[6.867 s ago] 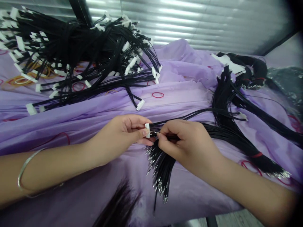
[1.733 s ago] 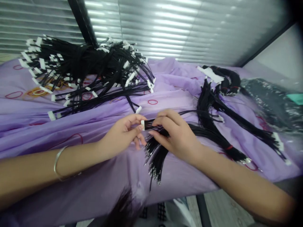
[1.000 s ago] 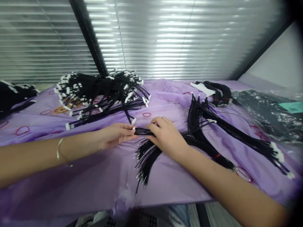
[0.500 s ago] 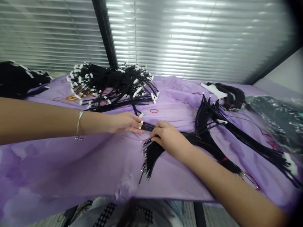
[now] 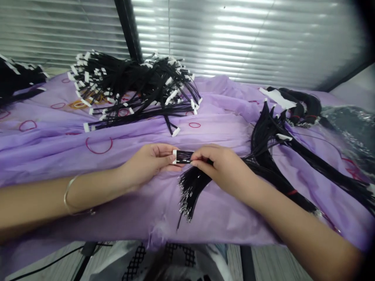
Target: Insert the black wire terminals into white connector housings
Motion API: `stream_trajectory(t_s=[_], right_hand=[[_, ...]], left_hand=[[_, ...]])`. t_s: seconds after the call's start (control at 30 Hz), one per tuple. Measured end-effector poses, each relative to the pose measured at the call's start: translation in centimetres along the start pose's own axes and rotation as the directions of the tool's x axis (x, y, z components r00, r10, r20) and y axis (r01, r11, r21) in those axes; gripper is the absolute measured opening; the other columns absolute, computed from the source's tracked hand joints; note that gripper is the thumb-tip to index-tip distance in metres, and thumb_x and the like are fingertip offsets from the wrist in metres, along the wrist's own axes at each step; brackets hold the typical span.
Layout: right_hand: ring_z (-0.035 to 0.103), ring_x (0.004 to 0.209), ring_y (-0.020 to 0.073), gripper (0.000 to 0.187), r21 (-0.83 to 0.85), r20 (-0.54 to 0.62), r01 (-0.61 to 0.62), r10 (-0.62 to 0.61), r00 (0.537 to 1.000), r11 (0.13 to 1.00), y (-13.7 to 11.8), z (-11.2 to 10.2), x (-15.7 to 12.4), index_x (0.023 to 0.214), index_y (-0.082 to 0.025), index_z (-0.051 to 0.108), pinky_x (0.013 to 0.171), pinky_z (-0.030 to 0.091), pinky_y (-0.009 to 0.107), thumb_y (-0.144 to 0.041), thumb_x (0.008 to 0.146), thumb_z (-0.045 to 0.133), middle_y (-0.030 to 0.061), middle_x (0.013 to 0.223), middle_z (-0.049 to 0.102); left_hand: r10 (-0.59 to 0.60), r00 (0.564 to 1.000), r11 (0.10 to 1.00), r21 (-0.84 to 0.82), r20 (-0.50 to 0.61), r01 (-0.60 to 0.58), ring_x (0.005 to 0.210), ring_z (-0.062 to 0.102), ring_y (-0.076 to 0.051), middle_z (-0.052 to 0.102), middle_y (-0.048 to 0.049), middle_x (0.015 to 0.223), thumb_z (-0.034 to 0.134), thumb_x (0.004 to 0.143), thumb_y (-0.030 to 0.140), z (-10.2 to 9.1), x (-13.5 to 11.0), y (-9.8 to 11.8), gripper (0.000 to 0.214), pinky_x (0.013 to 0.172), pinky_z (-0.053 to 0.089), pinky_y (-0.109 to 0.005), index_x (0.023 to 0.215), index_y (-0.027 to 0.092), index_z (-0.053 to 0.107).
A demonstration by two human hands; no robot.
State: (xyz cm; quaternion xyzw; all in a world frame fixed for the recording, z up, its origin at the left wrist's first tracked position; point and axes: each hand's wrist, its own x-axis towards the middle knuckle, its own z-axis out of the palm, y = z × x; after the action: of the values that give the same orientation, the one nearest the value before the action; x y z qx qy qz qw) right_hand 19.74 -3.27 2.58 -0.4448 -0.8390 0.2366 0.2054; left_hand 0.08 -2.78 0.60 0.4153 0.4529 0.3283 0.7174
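Observation:
Between thumb and fingers, my left hand (image 5: 152, 162) pinches a white connector (image 5: 175, 157) with a row of black wires (image 5: 184, 157) coming out of it. Just to the right, my right hand (image 5: 218, 162) grips at those wires; a small metal-tipped end shows by its thumb. Below the right hand a fan of loose black wires (image 5: 191, 191) with silver metal terminals lies on the purple cloth (image 5: 140, 222). These wires run on under the right hand toward a black wire bundle (image 5: 272, 175) at the right, tied with a red band.
A heap of black wires with white connectors (image 5: 125, 82) stands at the back, another pile (image 5: 17, 78) at far left. Red rubber bands (image 5: 99, 145) are scattered on the cloth. More wire bundles (image 5: 310, 105) and a clear plastic bag (image 5: 351, 132) lie at right. Blinds hang behind.
The view has shifted. My left hand has turned so its thumb lies on the connector's face, and the wires now show spread flat. My right fingers have closed into a finer pinch.

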Motion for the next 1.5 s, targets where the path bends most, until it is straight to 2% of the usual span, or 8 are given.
stream_trajectory(t_s=[0.17, 0.33, 0.43, 0.5, 0.67, 0.83, 1.03, 1.5], right_hand=[[0.056, 0.070, 0.0104, 0.011, 0.101, -0.127, -0.065, 0.078, 0.989, 0.993, -0.4, 0.6, 0.0, 0.077, -0.018, 0.061, 0.065, 0.040, 0.021, -0.016, 0.084, 0.053, -0.0019, 0.074, 0.062], [0.058, 0.070, 0.0132, 0.010, -0.025, -0.313, -0.023, 0.014, 0.950, 0.999, -1.7, 0.6, -0.8, 0.086, -0.020, 0.060, 0.064, 0.043, 0.025, -0.019, 0.087, 0.049, 0.0010, 0.078, 0.065], [0.059, 0.078, 0.0142, 0.011, -0.074, -0.255, 0.031, -0.049, 0.966, 0.997, -2.0, 1.0, -0.7, 0.087, -0.020, 0.062, 0.071, 0.044, 0.026, -0.018, 0.085, 0.051, 0.0022, 0.084, 0.066], [0.059, 0.075, 0.0126, 0.011, -0.051, -0.204, 0.019, -0.029, 0.979, 0.999, -1.8, 1.4, -0.4, 0.083, -0.019, 0.063, 0.069, 0.044, 0.024, -0.016, 0.084, 0.052, 0.0012, 0.082, 0.066], [0.048, 0.050, 0.0068, 0.011, 0.060, -0.144, -0.156, 0.163, 0.976, 0.986, -1.3, 1.8, 0.5, 0.067, -0.017, 0.062, 0.049, 0.036, 0.019, -0.014, 0.075, 0.056, -0.0043, 0.057, 0.058], [0.040, 0.044, 0.0049, 0.012, 0.166, -0.053, -0.278, 0.290, 0.956, 0.946, -1.4, 1.3, 0.7, 0.062, -0.016, 0.062, 0.042, 0.030, 0.017, -0.014, 0.072, 0.055, -0.0057, 0.050, 0.053], [0.044, 0.047, 0.0062, 0.012, 0.261, -0.044, -0.294, 0.316, 0.948, 0.919, -1.1, 0.8, 0.6, 0.061, -0.016, 0.062, 0.044, 0.033, 0.017, -0.014, 0.071, 0.055, -0.0044, 0.053, 0.056], [0.042, 0.045, 0.0058, 0.011, 0.249, -0.011, -0.262, 0.273, 0.962, 0.932, -1.0, 1.1, 0.4, 0.060, -0.017, 0.060, 0.041, 0.031, 0.017, -0.014, 0.070, 0.056, -0.0056, 0.050, 0.053]], left_hand=[[0.015, 0.999, 1.000, 0.023, 0.049, -0.016, 0.079, 0.065, -0.012, 0.069, -0.0004, 0.086, 0.061, 0.079, 0.015, -0.1, 0.1, -0.2, 0.009, 0.078, 0.052, -0.025, 0.087, 0.016, 0.066], [-0.002, 0.998, 0.999, -0.037, 0.066, 0.005, 0.076, 0.066, -0.012, 0.069, -0.0010, 0.081, 0.061, 0.078, 0.013, -0.2, 0.3, -0.1, 0.010, 0.075, 0.053, -0.024, 0.087, 0.016, 0.065], [-0.004, 0.999, 0.998, -0.055, 0.049, 0.007, 0.071, 0.066, -0.011, 0.069, 0.0001, 0.076, 0.059, 0.076, 0.008, -0.1, 0.3, 0.0, 0.011, 0.073, 0.053, -0.024, 0.082, 0.016, 0.065], [-0.004, 0.998, 0.998, -0.055, 0.064, 0.007, 0.071, 0.066, -0.012, 0.068, 0.0002, 0.075, 0.057, 0.076, 0.006, -0.1, 0.3, 0.0, 0.014, 0.074, 0.054, -0.025, 0.080, 0.016, 0.066], [-0.020, 0.992, 1.000, -0.016, 0.121, 0.022, 0.074, 0.066, -0.012, 0.070, -0.0013, 0.078, 0.056, 0.078, 0.007, -0.3, 0.3, 0.1, 0.016, 0.075, 0.053, -0.024, 0.083, 0.016, 0.069], [-0.046, 0.986, 0.999, -0.007, 0.158, 0.047, 0.074, 0.066, -0.012, 0.069, -0.0017, 0.078, 0.056, 0.079, 0.010, -0.5, 0.3, 0.1, 0.016, 0.074, 0.053, -0.023, 0.085, 0.017, 0.070], [-0.061, 0.983, 0.998, -0.009, 0.174, 0.063, 0.078, 0.066, -0.013, 0.070, -0.0039, 0.082, 0.055, 0.081, 0.010, -0.7, 0.4, 0.2, 0.017, 0.077, 0.053, -0.024, 0.088, 0.016, 0.069], [-0.092, 0.987, 0.996, 0.029, 0.132, 0.089, 0.076, 0.066, -0.015, 0.070, -0.0038, 0.078, 0.060, 0.077, 0.011, -0.4, 0.4, 0.4, 0.013, 0.073, 0.054, -0.024, 0.084, 0.016, 0.069]])
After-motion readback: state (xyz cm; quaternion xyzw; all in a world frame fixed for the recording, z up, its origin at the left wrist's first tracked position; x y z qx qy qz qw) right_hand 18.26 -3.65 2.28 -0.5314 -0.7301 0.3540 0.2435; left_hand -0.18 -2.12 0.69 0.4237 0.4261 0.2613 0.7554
